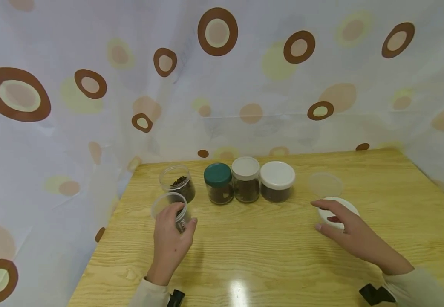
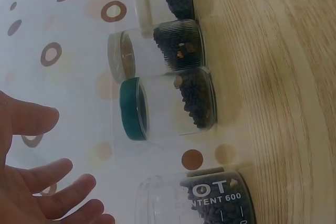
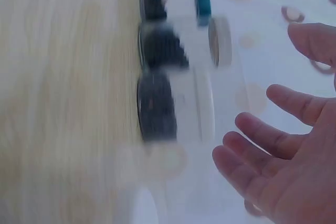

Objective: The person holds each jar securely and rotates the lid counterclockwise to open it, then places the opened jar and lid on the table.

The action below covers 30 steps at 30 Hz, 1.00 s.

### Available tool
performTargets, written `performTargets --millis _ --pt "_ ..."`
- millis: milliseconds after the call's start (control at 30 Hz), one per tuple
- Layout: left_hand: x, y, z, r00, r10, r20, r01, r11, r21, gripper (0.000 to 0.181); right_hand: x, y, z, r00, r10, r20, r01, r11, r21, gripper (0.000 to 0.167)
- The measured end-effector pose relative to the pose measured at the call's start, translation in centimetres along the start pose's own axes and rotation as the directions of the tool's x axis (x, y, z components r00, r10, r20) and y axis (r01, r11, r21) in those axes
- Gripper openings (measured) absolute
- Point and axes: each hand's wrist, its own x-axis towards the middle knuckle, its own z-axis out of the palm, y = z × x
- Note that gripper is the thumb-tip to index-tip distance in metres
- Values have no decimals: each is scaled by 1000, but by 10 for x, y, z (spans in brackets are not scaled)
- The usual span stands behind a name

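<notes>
A white sheet (image 1: 241,81) printed with brown, peach and yellow rounds hangs behind a wood-grained table (image 1: 252,238).

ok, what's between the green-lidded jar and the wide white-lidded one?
A cream-lidded jar stands between the green-lidded jar and the wide white-lidded jar in head view; both wrist views show it.

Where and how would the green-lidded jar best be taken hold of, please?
The green-lidded jar is probably best held round its transparent body, below the green lid, from the front left: it stands upright, with a gap on its left, while the beige-lidded jar crowds its right.
</notes>
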Motion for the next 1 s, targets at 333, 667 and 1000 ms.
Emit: performTargets --millis 333,667,1000 --pt "24 25 29 986 100 135 -102 995 5 47 -8 -30 36 989 -146 24 141 979 145 56" --pt "50 42 74 898 407 166 -428 896 119 54 -9 -29 44 990 -140 19 136 982 131 60" --pt "76 76 104 775 529 347 -588 804 89 56 -11 -28 46 991 -135 26 131 984 121 60"
